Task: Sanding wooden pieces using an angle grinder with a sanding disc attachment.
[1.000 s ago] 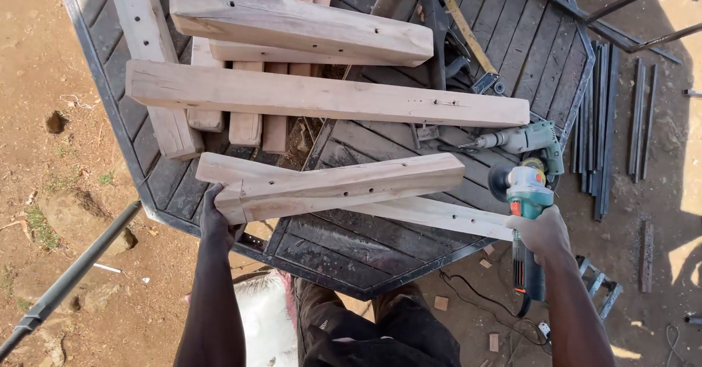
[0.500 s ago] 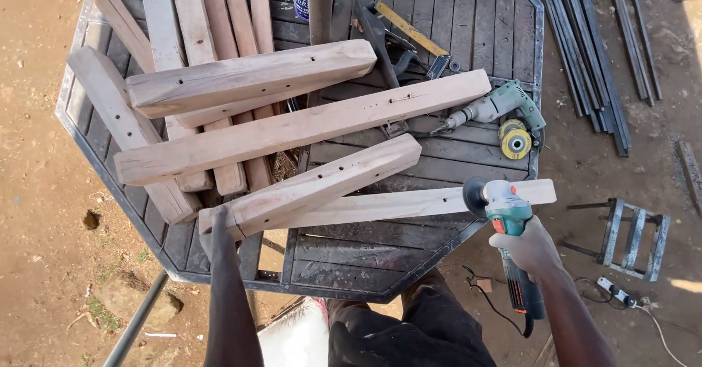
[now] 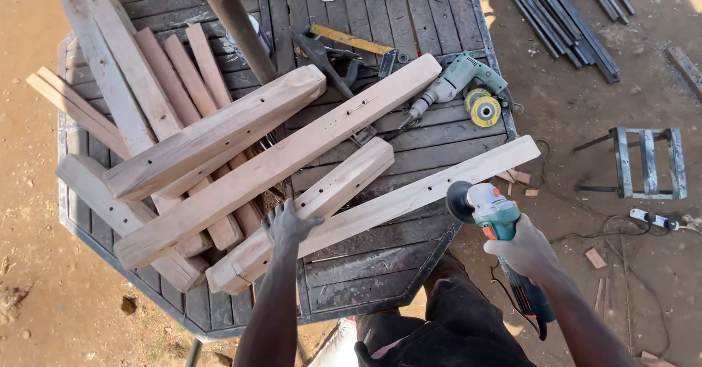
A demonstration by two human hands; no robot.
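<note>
Pale timber is lying across the near side of the table, the left hand pressing flat on a short beam, the right hand clenching a green grinder at the long plank, sanding seemingly barely begun.

- Two hands at work: the left hand pressed on a timber, the right hand wrapped round a grinder.
- Two angle grinders: the teal grinder at five o'clock, a second green grinder lying at two o'clock on the desk.
- Four thick drilled timbers lying across the desk's middle.
- One bundle of thinner slats at ten o'clock; too overlapped to count.
- One metal frame on the ground at three o'clock.
- One heap of steel bars at one o'clock.
</note>
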